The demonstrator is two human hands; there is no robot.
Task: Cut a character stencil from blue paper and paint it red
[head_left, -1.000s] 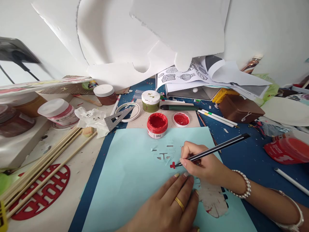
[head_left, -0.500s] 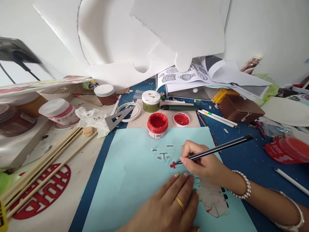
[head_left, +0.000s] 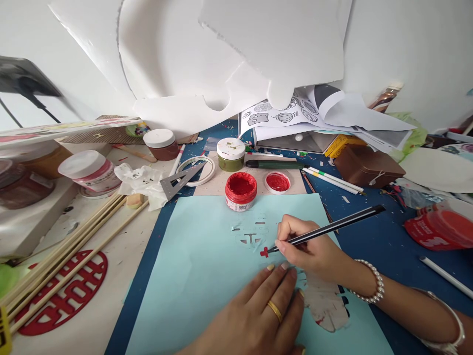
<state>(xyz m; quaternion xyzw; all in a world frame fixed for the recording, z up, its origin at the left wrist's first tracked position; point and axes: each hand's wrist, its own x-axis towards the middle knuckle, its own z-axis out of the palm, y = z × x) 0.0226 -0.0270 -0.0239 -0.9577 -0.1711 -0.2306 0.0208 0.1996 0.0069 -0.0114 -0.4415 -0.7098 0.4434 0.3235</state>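
Observation:
A light blue paper sheet (head_left: 192, 256) with small cut-out shapes and a larger oval opening lies in front of me. In my right hand (head_left: 303, 244) is a slim black-and-white striped paintbrush (head_left: 336, 227), pinched near its lower end and tilted up to the right. Its tip touches a small red patch (head_left: 264, 252) on the sheet. Just below, my left hand (head_left: 258, 310) rests flat on the paper with fingers stretched out, partly over the cut area. Beyond the sheet's far edge stand an open jar of red paint (head_left: 241, 190) and its red-smeared lid (head_left: 278, 183).
A lidded green paint jar (head_left: 231, 155), a dark utility knife (head_left: 275, 164) and a tape roll (head_left: 195, 171) lie behind. Wooden sticks (head_left: 70, 246) cross a red cut-out disc (head_left: 79, 291) at left. A brown case (head_left: 369, 166) and a red tub (head_left: 438, 229) are at right.
Almost nothing differs. The paintbrush's upper end has dipped slightly left, and its tip stays at the red patch. My left hand keeps its place.

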